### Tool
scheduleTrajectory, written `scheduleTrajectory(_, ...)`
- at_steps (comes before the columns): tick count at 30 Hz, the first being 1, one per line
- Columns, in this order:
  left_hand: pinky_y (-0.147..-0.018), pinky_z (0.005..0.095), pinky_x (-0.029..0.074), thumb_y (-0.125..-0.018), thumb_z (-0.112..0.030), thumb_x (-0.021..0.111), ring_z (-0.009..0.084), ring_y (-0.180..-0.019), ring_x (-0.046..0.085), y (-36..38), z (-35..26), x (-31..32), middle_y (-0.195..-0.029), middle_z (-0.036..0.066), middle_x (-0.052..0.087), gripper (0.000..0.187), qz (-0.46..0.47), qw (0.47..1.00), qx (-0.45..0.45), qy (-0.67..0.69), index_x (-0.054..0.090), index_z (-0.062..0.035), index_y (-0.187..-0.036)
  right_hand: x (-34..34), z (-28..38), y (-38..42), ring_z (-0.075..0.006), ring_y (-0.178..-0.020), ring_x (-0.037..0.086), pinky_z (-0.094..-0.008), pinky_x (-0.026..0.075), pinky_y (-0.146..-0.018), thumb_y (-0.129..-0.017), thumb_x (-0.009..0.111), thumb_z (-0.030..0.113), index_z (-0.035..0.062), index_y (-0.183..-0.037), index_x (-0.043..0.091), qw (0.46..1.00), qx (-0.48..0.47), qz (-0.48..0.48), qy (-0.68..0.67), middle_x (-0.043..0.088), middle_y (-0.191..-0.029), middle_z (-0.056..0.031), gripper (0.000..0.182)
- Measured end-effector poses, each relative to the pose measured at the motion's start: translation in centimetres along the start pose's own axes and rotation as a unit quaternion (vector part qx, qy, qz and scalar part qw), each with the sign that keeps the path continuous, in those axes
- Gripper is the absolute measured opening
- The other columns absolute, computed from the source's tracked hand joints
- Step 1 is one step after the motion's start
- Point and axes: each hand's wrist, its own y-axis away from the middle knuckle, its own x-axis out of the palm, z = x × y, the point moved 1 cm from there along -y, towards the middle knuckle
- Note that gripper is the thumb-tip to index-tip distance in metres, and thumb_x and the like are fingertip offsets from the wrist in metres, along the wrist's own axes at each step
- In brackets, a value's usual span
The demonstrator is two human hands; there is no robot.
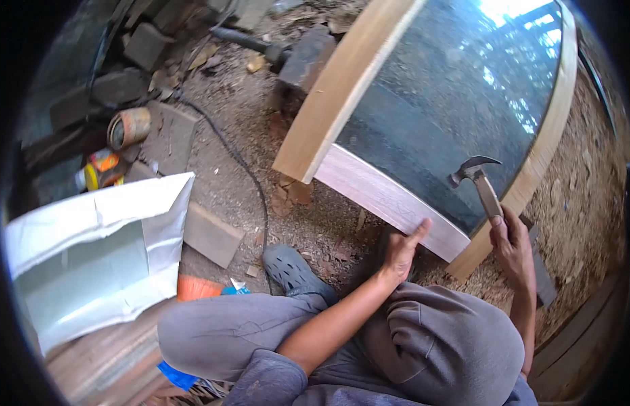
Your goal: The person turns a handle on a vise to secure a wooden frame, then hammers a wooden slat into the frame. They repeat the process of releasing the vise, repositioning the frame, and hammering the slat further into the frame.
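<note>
My right hand (514, 247) is closed round the wooden handle of a claw hammer (489, 193), its metal head raised over the lower right of the glass. In front of me lies a wooden window frame (342, 88) holding a dark, reflective glass pane (457, 101). My left hand (399, 256) grips the pale bottom rail (389, 196) of that frame, thumb on top. The other fingers curl below the rail, mostly hidden. At the lower right corner the rail meets a side piece (508, 220), close to my right hand.
Blocks (308, 57) stand by the frame's left side. A black cable (227, 142) runs across the gritty ground. On the left are a white-wrapped sheet of glass (102, 196), a round tin (129, 128), a yellow-orange container (102, 169) and a flat wooden offcut (210, 235).
</note>
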Motion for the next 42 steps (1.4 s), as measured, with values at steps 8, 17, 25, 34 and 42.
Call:
scheduleTrajectory(8,-0.099,0.0383,0.044,-0.079,-0.030,0.080,0.0187,-0.105,0.058,-5.0,-11.5,-3.5,-0.113,0.011,0.065,0.051,-0.136,0.974,0.168,0.073,0.063,0.0034,-0.114,7.7,6.2,-4.5,-0.0108,-0.061,0.046,-0.0292,0.041,-0.057,-0.099,0.051,0.020,-0.0048,-0.116,0.056,0.986,-0.117,0.114,-0.020,0.051,-0.067,-0.0050,0.031)
scheduleTrajectory(17,-0.094,0.0311,0.049,-0.080,-0.016,0.079,0.0190,-0.100,0.064,-4.8,-12.4,-2.7,-0.111,0.014,0.066,0.040,-0.139,0.967,0.174,0.123,0.065,0.0062,-0.110,9.3,8.1,-6.7,-0.0125,-0.062,0.046,-0.0325,0.041,-0.058,-0.100,0.050,0.032,-0.0038,-0.117,0.056,0.986,-0.096,0.134,-0.009,0.050,-0.068,-0.0051,0.040)
scheduleTrajectory(25,-0.092,0.0330,0.048,-0.080,-0.021,0.080,0.0185,-0.100,0.062,-5.0,-12.3,-2.8,-0.110,0.014,0.066,0.043,-0.147,0.966,0.193,0.094,0.065,0.0063,-0.110,9.6,9.7,-7.8,-0.0116,-0.062,0.044,-0.0310,0.039,-0.057,-0.100,0.049,0.035,-0.0035,-0.117,0.056,0.982,-0.105,0.157,0.023,0.047,-0.067,-0.0033,0.042)
scheduleTrajectory(34,-0.097,0.0368,0.044,-0.079,-0.025,0.081,0.0184,-0.106,0.059,-5.1,-12.2,-3.1,-0.115,0.011,0.065,0.051,-0.124,0.970,0.187,0.099,0.062,0.0038,-0.117,9.9,11.3,-8.1,-0.0119,-0.062,0.044,-0.0317,0.040,-0.057,-0.100,0.049,0.037,-0.0025,-0.118,0.058,0.979,-0.122,0.152,0.059,0.047,-0.067,-0.0037,0.044)
scheduleTrajectory(42,-0.097,0.0371,0.044,-0.078,-0.027,0.081,0.0183,-0.105,0.059,-4.8,-12.3,-3.1,-0.115,0.011,0.065,0.052,-0.136,0.971,0.174,0.091,0.063,0.0031,-0.116,10.3,11.7,-8.2,-0.0117,-0.061,0.044,-0.0319,0.039,-0.057,-0.101,0.048,0.035,-0.0023,-0.120,0.057,0.976,-0.134,0.156,0.075,0.046,-0.067,-0.0029,0.043)
